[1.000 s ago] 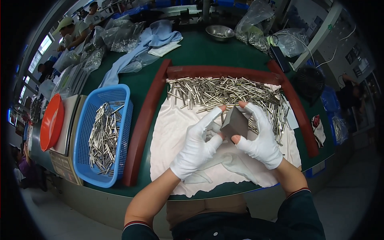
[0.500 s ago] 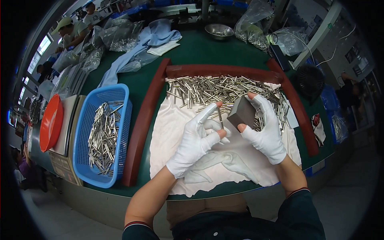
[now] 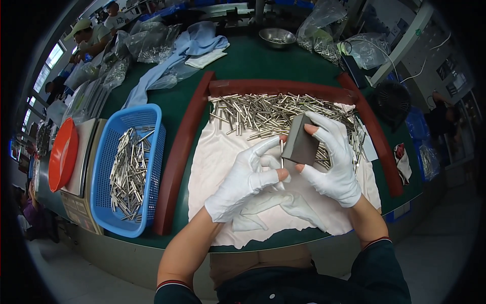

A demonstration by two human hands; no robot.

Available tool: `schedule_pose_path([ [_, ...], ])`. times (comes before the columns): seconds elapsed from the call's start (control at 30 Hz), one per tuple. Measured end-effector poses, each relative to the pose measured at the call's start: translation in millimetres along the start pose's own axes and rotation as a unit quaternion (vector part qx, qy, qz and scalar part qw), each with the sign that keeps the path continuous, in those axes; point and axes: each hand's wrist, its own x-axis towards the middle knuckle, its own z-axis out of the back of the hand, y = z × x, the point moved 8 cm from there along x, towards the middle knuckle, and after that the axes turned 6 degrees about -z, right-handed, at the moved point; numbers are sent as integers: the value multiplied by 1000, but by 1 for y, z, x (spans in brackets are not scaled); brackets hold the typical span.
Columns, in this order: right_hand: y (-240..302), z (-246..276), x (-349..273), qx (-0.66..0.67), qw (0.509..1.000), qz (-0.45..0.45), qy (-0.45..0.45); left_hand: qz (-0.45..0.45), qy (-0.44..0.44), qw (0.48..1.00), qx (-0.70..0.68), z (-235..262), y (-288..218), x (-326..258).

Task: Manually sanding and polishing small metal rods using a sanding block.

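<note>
"What has your left hand (image 3: pixel 248 175) got?"

"A slim metal pin (image 3: pixel 282 156), pinched between my thumb and forefinger, its long axis running twelve to six."

"And the grey block (image 3: pixel 302 144)?"

"Right beside the pin, toward two o'clock, its left edge slanting one to seven. I can't tell whether they touch. My right hand (image 3: pixel 334 164) is the one gripping it, thumb below, fingers above."

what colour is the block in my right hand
The block is dark grey, seen in the head view.
</note>
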Motion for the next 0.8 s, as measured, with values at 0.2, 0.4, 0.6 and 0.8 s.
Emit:
schedule_pose_path([
  [0.2,1,2,0,-2,1000,8,0,13,8,1000,-22,0,5,-1],
  [0.4,10,0,-3,23,999,41,-8,40,48,997,-51,-14,3,-4],
  [0.6,11,0,-6,22,999,43,-16,41,47,996,-70,-8,2,-3],
  [0.8,5,0,-7,31,998,44,-31,41,14,995,-95,-3,-2,-6],
])
